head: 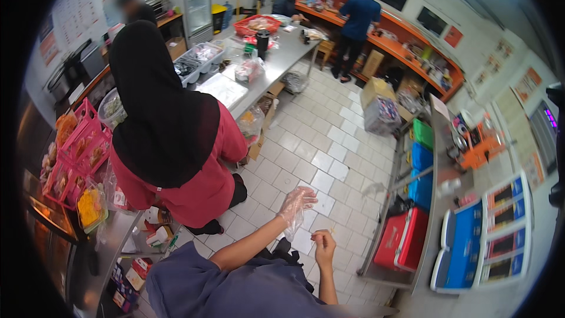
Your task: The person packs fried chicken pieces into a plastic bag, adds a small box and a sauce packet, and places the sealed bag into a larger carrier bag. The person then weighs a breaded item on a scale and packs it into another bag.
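Observation:
My left hand [297,208] wears a clear plastic glove, its cuff hanging loose at the wrist. It is held out over the tiled floor [304,170] with nothing visible in it. My right hand [325,245] is bare, lower and further right, its fingers curled in; a thin pale bit shows near its fingertips, and whether it holds that cannot be told. Just left stands a person in a black headscarf [165,106] and red top, facing the steel table [282,59]. On that table are a red basket [256,31], a black tumbler [262,43] and a plastic-wrapped item [250,70].
Pink crates [84,145] of bagged food stand at left. A steel counter at right has a red cooler [401,238] and blue bins [420,174] below, and a blue cooler [463,247] beside it. Another person [359,11] stands by the orange shelving. Boxes and bags sit on the floor.

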`<action>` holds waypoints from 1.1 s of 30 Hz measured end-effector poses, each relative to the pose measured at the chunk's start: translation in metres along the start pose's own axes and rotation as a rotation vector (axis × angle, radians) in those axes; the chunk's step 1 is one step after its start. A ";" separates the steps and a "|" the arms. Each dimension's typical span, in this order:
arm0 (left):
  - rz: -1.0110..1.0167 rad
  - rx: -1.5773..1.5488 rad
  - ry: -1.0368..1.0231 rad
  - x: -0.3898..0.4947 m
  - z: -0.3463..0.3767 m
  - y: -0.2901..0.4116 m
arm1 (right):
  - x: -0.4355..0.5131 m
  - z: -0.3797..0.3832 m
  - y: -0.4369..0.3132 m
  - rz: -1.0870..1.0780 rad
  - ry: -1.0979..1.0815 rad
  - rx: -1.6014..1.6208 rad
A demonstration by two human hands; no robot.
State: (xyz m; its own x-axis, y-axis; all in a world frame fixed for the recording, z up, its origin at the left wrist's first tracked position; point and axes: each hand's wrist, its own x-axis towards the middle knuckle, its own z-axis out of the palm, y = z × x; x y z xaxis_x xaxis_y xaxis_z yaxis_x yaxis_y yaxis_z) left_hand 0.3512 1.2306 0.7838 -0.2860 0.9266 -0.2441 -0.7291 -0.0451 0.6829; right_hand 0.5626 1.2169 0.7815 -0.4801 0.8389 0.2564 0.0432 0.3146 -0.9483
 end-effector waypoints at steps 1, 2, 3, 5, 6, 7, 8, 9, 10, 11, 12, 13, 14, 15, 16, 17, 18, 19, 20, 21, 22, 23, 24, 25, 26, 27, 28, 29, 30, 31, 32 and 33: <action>-0.007 -0.050 0.045 0.018 -0.002 0.013 | 0.033 -0.008 0.014 0.081 0.010 0.074; 0.073 -0.021 0.063 0.036 -0.006 0.023 | 0.070 -0.017 0.029 0.096 -0.017 0.022; 0.109 -0.019 0.114 0.049 -0.010 0.029 | 0.112 -0.023 0.044 0.097 -0.038 -0.026; 0.226 0.019 0.225 0.085 -0.023 0.047 | 0.195 -0.022 0.065 0.127 -0.085 0.046; 0.257 -0.014 0.259 0.100 -0.030 0.052 | 0.238 -0.015 0.074 0.122 -0.103 0.089; 0.206 0.024 0.308 0.114 -0.037 0.055 | 0.279 -0.008 0.080 0.110 -0.120 0.138; 0.209 0.068 0.332 0.132 -0.045 0.062 | 0.324 0.001 0.084 0.073 -0.162 0.066; 0.195 0.142 0.373 0.148 -0.052 0.067 | 0.362 0.012 0.087 0.034 -0.207 -0.001; 0.144 0.211 0.366 0.162 -0.059 0.072 | 0.397 0.027 0.090 0.047 -0.234 0.020; 0.089 0.315 0.366 0.179 -0.065 0.079 | 0.434 0.043 0.092 0.036 -0.263 0.045; 0.018 0.440 0.377 0.197 -0.071 0.088 | 0.468 0.061 0.094 0.055 -0.289 0.040; -0.004 0.480 0.364 0.216 -0.075 0.097 | 0.499 0.080 0.096 0.065 -0.331 0.069; -0.045 0.544 0.366 0.230 -0.079 0.107 | 0.527 0.102 0.097 0.075 -0.372 0.097; -0.066 0.630 0.358 0.243 -0.082 0.119 | 0.551 0.123 0.099 0.111 -0.398 0.104; -0.007 0.696 0.360 0.258 -0.085 0.131 | 0.573 0.143 0.102 0.095 -0.471 0.102; 0.083 0.775 0.359 0.272 -0.087 0.142 | 0.594 0.164 0.107 0.098 -0.541 0.076; 0.158 0.898 0.369 0.288 -0.089 0.156 | 0.621 0.186 0.111 0.096 -0.616 0.052; 0.213 0.884 0.364 0.302 -0.093 0.173 | 0.648 0.210 0.116 0.012 -0.698 0.014; 0.233 0.903 0.368 0.313 -0.094 0.186 | 0.669 0.232 0.124 -0.057 -0.786 -0.026; 0.239 0.910 0.375 0.318 -0.093 0.196 | 0.681 0.252 0.133 -0.123 -0.871 -0.055; 0.254 0.932 0.386 0.322 -0.091 0.207 | 0.693 0.274 0.142 -0.142 -0.936 -0.081; 0.274 0.944 0.404 0.329 -0.092 0.221 | 0.708 0.300 0.150 -0.178 -1.000 -0.099; 0.296 0.953 0.418 0.333 -0.091 0.234 | 0.723 0.326 0.159 -0.192 -1.061 -0.135; 0.320 0.940 0.438 0.335 -0.091 0.245 | 0.735 0.352 0.167 -0.242 -1.123 -0.163; 0.343 0.925 0.455 0.336 -0.089 0.256 | 0.743 0.381 0.176 -0.267 -1.183 -0.207; 0.366 0.912 0.475 0.338 -0.087 0.266 | 0.750 0.410 0.183 -0.264 -1.244 -0.257; 0.406 0.881 0.509 0.339 -0.084 0.276 | 0.758 0.435 0.191 -0.259 -1.372 -0.317; 0.388 0.863 0.537 0.341 -0.081 0.285 | 0.763 0.462 0.198 -0.472 -1.421 -0.378; 0.367 0.843 0.567 0.343 -0.078 0.294 | 0.765 0.487 0.204 -0.679 -1.461 -0.413; 0.353 0.823 0.604 0.347 -0.075 0.301 | 0.764 0.506 0.211 -0.870 -1.499 -0.492; 0.342 0.808 0.640 0.351 -0.072 0.309 | 0.762 0.521 0.218 -0.967 -1.486 -0.412; 0.292 0.799 0.702 0.356 -0.069 0.316 | 0.763 0.539 0.223 -1.057 -1.473 -0.381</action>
State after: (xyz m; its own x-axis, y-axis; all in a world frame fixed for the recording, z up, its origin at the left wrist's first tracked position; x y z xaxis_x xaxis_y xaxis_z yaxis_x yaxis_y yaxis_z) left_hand -0.0236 1.5210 0.8649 -0.8560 0.4900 -0.1648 -0.0360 0.2616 0.9645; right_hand -0.2661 1.6880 0.6648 -0.7078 -0.7003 0.0926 -0.6753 0.6322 -0.3800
